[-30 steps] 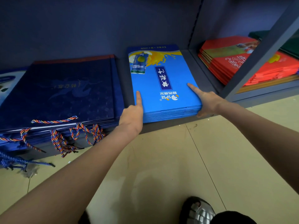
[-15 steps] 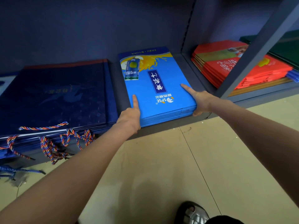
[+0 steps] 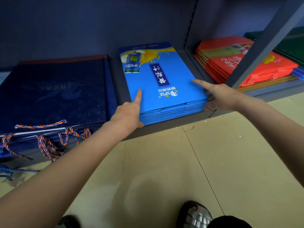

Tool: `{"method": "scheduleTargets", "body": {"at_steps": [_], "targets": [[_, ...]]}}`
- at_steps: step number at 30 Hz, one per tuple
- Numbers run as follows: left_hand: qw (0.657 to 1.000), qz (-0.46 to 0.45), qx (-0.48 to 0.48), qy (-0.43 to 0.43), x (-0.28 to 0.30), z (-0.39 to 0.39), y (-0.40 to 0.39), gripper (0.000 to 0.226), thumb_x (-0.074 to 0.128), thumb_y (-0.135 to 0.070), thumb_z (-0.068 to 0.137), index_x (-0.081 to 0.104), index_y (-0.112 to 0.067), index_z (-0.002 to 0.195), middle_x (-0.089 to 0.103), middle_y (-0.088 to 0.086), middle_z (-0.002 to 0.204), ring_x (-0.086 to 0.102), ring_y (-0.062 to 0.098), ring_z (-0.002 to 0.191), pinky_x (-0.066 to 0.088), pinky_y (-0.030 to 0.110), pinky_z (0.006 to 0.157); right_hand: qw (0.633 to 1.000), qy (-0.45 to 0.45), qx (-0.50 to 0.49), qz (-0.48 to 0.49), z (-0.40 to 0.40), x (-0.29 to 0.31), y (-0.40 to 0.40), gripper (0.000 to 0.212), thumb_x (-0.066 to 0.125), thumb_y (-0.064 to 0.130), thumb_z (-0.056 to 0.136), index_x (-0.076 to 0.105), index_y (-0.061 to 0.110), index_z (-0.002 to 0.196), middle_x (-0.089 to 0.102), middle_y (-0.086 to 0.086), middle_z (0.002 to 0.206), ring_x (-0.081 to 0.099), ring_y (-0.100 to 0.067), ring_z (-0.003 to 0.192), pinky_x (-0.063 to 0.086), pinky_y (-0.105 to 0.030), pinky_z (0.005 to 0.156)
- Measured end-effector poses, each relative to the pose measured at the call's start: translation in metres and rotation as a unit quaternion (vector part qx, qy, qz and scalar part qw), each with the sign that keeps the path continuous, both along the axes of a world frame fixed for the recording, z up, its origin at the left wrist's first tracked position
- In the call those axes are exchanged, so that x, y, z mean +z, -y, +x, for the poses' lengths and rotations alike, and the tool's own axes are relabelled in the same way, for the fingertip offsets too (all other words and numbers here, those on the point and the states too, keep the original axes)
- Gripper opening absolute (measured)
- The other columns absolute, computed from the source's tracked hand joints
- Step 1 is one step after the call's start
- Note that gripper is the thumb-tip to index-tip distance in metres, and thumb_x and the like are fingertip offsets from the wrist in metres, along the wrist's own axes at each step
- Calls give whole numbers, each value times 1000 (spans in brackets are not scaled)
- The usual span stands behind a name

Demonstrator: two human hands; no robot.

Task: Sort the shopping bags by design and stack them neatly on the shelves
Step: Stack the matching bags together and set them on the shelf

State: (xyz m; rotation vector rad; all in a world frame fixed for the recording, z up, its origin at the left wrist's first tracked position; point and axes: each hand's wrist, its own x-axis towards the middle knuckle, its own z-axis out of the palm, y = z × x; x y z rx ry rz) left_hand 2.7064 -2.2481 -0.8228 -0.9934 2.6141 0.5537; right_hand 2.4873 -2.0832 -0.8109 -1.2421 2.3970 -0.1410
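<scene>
A stack of bright blue shopping bags (image 3: pixel 161 83) with white lettering and a drink picture lies flat on the low dark shelf (image 3: pixel 164 130), in the middle. My left hand (image 3: pixel 130 111) holds its front left corner, index finger straight on top and thumb at the front edge. At the front right corner my right hand (image 3: pixel 218 96) grips the stack, with its index finger laid on top and the other fingers against the side. To the left lies a stack of dark navy bags (image 3: pixel 54 92) whose twisted rope handles (image 3: pixel 49 139) hang over the shelf edge.
A slanted shelf upright (image 3: pixel 263 41) divides off the right bay, which holds red bags (image 3: pixel 230 63) and dark green bags (image 3: pixel 292 46) behind them. Beige tiled floor (image 3: pixel 164 170) runs below the shelf. My sandalled foot (image 3: pixel 195 214) shows at the bottom.
Both hands stay on the front corners of the blue stack. The stack looks nudged slightly deeper onto the shelf, and my view has shifted a little.
</scene>
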Motion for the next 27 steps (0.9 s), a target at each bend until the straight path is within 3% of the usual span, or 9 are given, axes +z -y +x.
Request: {"method": "scheduleTargets", "body": {"at_steps": [4,8,14,19,23,27], "targets": [[991,30,38,-128,-14,6,-1,82,65,-23,87,13,-32,149,51,13,124,48,31,117,41,36,94,998,-18,-33,-59,14,-10,-4,72,67,6,83,36,33,141,52,-16,123,54,-27,102,43,-33,94],[992,21,26,-124,-17,6,2,76,64,-24,88,19,-32,148,51,13,132,46,32,121,39,35,99,997,-17,-49,-51,9,-8,-1,61,69,4,81,49,26,135,55,-15,128,58,-27,109,42,-33,101],[996,46,13,-78,-13,4,9,90,70,-25,83,9,-34,149,51,14,125,53,30,107,45,34,86,998,-56,-19,-3,10,0,6,65,70,10,82,44,26,139,52,-16,130,52,-28,114,43,-38,99],[990,50,6,-128,-6,27,17,89,71,-15,82,14,-30,149,54,15,126,57,27,111,47,39,96,993,-109,36,-39,31,12,16,64,72,19,81,44,25,138,25,-10,151,25,-30,136,24,-37,110],[987,71,-13,-145,-13,33,9,80,66,-9,85,19,-23,149,45,10,139,50,26,121,43,41,102,989,-72,100,-81,68,10,41,60,70,22,83,45,25,137,28,-4,149,29,-26,134,26,-31,107],[983,49,-44,-171,-14,42,6,70,60,-12,88,24,-21,148,39,3,145,45,22,126,38,38,105,994,-39,81,-57,83,-7,44,61,70,26,83,44,28,137,32,0,147,29,-21,133,27,-30,105]]}}
